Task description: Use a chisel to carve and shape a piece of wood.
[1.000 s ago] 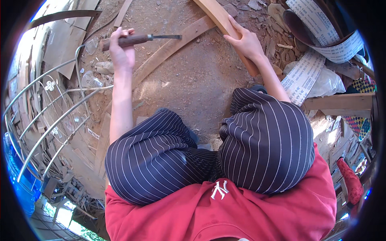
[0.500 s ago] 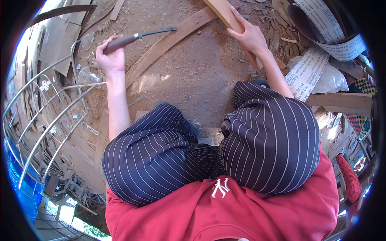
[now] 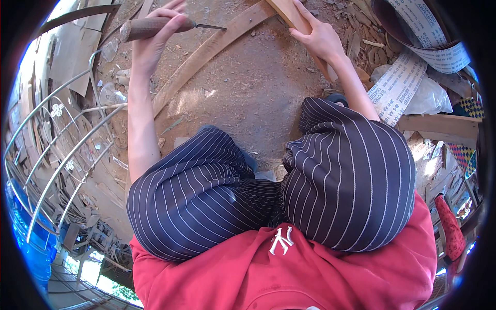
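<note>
My left hand [image 3: 151, 44] is raised at the upper left, gripping a hand tool with a thick wooden handle [image 3: 142, 29] and a thin dark metal blade. The thumb lies across the handle while the other fingers stretch upward. The blade points right, its tip overlapping a curved wooden strip [image 3: 206, 50] on the ground in the picture; whether they touch I cannot tell. With my right hand [image 3: 324, 40] I hold a smooth brown piece of wood [image 3: 290, 14], thumb and fingers along its side. It slants out of the top edge, so its far end is hidden.
Bent metal rods [image 3: 49, 178] of a frame rise at the left, near a blue plastic container [image 3: 28, 243]. Rolled abrasive belts [image 3: 436, 59] and a clear plastic bag [image 3: 429, 98] lie at the right. Wood scraps and dust cover the dirt floor [image 3: 248, 88].
My left hand has moved up, and the tool has turned so its handle lies more level with its fingers extended beyond it. My right hand and its wood have shifted slightly upward.
</note>
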### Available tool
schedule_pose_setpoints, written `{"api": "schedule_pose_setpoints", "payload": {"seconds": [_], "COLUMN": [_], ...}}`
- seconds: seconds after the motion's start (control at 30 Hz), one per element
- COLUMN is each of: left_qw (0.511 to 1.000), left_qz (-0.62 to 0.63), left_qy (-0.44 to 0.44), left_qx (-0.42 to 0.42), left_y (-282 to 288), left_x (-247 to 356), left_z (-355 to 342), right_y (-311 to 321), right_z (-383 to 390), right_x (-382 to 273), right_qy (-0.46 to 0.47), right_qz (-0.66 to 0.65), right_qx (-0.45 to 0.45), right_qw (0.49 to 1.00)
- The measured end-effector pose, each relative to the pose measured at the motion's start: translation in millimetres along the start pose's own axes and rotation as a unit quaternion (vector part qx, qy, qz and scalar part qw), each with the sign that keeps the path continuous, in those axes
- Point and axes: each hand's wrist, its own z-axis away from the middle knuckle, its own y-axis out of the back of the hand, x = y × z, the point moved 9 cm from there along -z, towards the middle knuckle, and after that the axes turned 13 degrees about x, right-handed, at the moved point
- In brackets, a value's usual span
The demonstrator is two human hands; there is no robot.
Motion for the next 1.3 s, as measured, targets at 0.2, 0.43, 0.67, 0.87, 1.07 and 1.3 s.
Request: {"api": "schedule_pose_setpoints", "payload": {"seconds": [0.2,0.43,0.67,0.87,1.07,1.3], "left_qw": [0.987,0.979,0.985,0.983,0.989,0.988], "left_qz": [0.076,0.066,0.003,0.071,-0.035,0.006], "left_qy": [0.120,0.096,0.072,0.070,0.027,-0.017], "left_qx": [0.080,0.165,0.159,0.155,0.143,0.155], "left_y": [2,-53,-59,-65,-64,-85], "left_x": [-43,14,6,2,8,12], "left_z": [-4,-9,-4,-2,5,16], "right_y": [-1,-2,-1,-1,-2,-1], "right_z": [-1,0,1,1,1,0], "right_x": [-5,1,-3,0,-5,-6], "right_qy": [0.005,0.012,0.003,0.011,0.005,0.022], "right_qz": [0.000,-0.004,-0.002,-0.017,-0.011,-0.022], "right_qx": [-0.008,0.007,0.001,0.020,0.015,0.031], "right_qw": [1.000,1.000,1.000,1.000,1.000,0.999]}}
